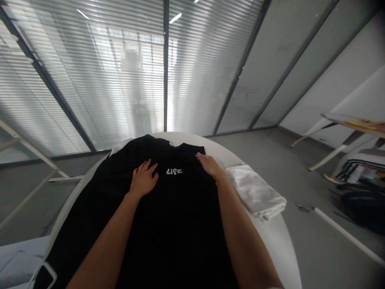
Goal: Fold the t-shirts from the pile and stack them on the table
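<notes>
My left hand (143,178) is spread flat on the black T-shirt (177,228), just left of the white "LIFE" print (173,171). My right hand (209,165) lies open beyond the print, nearer the collar (177,143). The shirt's long axis runs straight away from me across the round white surface (270,241), with a folded white cloth (255,192) just to the right.

Glass wall with blinds (99,80), grey floor (319,249), apparently daylight (172,100) behind
</notes>
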Motion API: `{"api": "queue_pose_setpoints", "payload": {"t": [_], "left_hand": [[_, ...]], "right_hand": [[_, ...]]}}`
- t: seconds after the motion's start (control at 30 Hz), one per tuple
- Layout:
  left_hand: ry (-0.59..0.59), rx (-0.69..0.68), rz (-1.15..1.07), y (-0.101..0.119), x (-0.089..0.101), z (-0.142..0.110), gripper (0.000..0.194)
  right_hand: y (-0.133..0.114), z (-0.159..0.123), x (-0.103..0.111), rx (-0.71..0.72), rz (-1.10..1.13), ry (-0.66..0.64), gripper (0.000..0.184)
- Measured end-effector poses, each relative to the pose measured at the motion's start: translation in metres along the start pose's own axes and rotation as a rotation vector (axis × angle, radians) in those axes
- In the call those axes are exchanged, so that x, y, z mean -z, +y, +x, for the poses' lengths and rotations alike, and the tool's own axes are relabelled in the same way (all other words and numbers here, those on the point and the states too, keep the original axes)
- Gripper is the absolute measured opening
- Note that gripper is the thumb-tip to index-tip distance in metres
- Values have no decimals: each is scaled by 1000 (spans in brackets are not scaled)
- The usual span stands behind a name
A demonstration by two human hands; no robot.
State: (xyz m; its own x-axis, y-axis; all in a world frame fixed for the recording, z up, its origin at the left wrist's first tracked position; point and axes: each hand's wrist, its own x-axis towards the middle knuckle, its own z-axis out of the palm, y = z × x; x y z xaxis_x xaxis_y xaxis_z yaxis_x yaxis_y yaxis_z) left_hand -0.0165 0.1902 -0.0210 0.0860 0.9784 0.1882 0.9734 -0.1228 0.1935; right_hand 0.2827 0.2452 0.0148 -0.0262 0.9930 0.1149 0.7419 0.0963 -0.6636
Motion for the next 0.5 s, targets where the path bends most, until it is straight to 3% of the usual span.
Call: {"api": "queue_pose_setpoints", "payload": {"t": [0.1, 0.17, 0.27, 0.4, 0.5], "left_hand": [[8, -8, -1, -1, -1, 0, 49], [6, -9, -3, -1, -1, 1, 50], [-7, 4, 0, -1, -2, 1, 50], [-15, 8, -2, -1, -2, 1, 50], [-3, -1, -7, -1, -2, 0, 50]], "right_hand": [[-9, -5, -8, 87, -65, -168, 48], [-10, -7, -17, 96, -135, -148, 51], [-2, -8, -32, -37, -286, -38, 58], [12, -12, -49, -76, -474, -94, 60], [16, -11, -50, -55, -473, -116, 59]]}}
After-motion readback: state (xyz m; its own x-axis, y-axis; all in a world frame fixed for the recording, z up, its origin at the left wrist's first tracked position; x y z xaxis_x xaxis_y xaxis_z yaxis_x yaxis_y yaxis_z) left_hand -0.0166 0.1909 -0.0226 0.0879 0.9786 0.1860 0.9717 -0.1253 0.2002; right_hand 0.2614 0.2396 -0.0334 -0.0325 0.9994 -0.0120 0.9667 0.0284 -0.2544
